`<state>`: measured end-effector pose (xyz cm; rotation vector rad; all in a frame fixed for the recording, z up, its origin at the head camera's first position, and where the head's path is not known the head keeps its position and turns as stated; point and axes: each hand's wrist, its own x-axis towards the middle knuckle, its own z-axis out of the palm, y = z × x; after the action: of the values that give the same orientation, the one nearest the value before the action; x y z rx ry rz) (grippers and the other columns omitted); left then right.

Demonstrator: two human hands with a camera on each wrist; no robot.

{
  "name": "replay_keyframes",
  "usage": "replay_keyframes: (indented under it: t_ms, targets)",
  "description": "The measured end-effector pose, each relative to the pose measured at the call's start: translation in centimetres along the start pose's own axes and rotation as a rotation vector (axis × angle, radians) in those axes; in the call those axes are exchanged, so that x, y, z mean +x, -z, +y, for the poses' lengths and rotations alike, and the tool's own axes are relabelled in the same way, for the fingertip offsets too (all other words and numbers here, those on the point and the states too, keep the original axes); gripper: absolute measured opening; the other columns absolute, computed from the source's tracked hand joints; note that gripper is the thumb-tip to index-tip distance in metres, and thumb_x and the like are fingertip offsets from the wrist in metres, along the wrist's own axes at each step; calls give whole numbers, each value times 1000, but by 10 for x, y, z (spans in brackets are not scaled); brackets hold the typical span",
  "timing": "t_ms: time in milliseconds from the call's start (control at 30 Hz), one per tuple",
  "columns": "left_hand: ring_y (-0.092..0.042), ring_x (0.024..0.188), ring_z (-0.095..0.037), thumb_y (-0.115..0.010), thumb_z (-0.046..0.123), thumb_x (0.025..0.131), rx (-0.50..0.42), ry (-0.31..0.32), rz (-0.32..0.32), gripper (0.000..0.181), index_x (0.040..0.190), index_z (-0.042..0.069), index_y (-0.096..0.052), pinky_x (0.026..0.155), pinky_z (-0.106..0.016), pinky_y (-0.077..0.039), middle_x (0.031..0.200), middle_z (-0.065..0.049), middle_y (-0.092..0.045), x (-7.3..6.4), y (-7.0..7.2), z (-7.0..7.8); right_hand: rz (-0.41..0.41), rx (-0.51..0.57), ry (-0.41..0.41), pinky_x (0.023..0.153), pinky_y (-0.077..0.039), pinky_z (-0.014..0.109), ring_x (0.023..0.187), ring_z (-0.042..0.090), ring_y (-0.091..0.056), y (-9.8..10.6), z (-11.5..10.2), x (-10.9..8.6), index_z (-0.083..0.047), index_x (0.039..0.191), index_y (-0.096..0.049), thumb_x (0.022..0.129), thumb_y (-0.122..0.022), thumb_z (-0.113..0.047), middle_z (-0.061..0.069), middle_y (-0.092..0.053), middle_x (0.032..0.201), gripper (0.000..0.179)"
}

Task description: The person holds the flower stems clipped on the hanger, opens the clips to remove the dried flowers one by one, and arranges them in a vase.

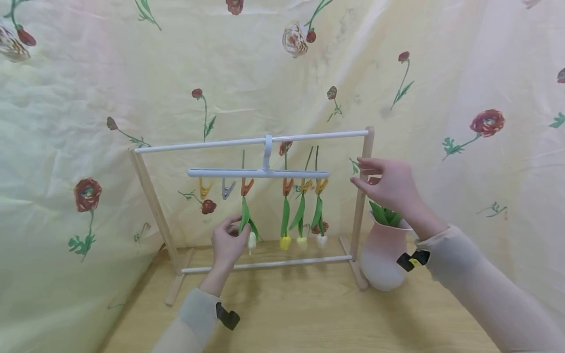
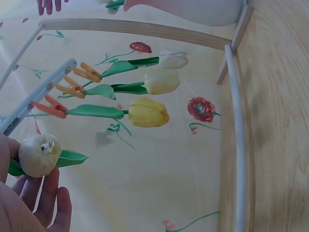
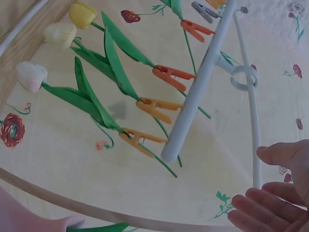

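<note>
In the head view a white artificial tulip (image 1: pixel 252 241) hangs upside down from a red-orange clip (image 1: pixel 247 187) on a pale hanger (image 1: pixel 258 173). My left hand (image 1: pixel 229 242) pinches this tulip by its leaves and stem, just beside the bloom; the bloom (image 2: pixel 39 155) faces the left wrist camera. Three more tulips hang to the right: a yellow one (image 1: pixel 285 242), a cream one (image 1: pixel 302 242) and a white one (image 1: pixel 322 240). Beside the rack's right post, my right hand (image 1: pixel 390 184) is raised with fingers extended, holding nothing; its palm and fingers (image 3: pixel 270 208) show in the right wrist view.
The hanger hooks over the top bar (image 1: pixel 198 145) of a wooden-legged rack (image 1: pixel 154 206). A yellow clip (image 1: pixel 205 189) and a grey clip (image 1: pixel 227 189) hang without flowers. Right of the rack stands a pink-white vase (image 1: pixel 384 255) with green leaves. Floral cloth (image 1: pixel 265 88) hangs behind.
</note>
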<state>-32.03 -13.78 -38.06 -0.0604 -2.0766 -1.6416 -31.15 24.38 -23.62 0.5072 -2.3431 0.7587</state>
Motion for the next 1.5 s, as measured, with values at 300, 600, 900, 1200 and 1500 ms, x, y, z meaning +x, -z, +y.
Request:
replay_keyframes:
  t_ms: [300, 600, 900, 1200, 1500]
  targets:
    - [-67, 69, -9, -75, 6, 91, 3, -1, 6, 29, 120, 3, -75, 65, -21, -52, 86, -14, -81, 0, 0, -1, -47, 17, 9, 83, -64, 55, 103, 44, -78, -13, -8, 1, 1, 134, -70, 94, -82, -18, 25, -74, 129, 46]
    - [-67, 69, -10, -76, 8, 91, -12, 11, -6, 29, 119, 6, -76, 64, -23, -53, 85, -11, -81, -3, -5, -2, -108, 21, 3, 87, -63, 53, 109, 42, -77, -22, -11, -1, 0, 135, -70, 95, -80, -17, 23, -74, 131, 44]
    - [-67, 70, -8, -76, 8, 91, 4, 4, -1, 29, 120, 4, -75, 67, -23, -53, 86, -12, -81, -4, -5, -2, -86, 58, 49, 83, -64, 49, 104, 43, -78, -33, -11, 1, 3, 129, -73, 92, -82, -11, 25, -76, 125, 41]
    - [-67, 69, -10, -76, 8, 90, -10, 7, 5, 29, 119, 5, -76, 63, -22, -54, 83, -10, -80, -8, -7, -5, -114, 65, 32, 85, -65, 48, 106, 41, -78, -44, -14, 0, 2, 130, -73, 93, -81, -11, 24, -75, 126, 40]
    - [-67, 70, -8, -77, 10, 91, 16, 7, 19, 28, 119, 6, -76, 66, -22, -53, 85, -11, -81, -7, -6, -5, -134, 94, 50, 87, -64, 47, 107, 40, -78, -55, -17, 3, 2, 130, -72, 94, -81, -12, 24, -75, 127, 40]
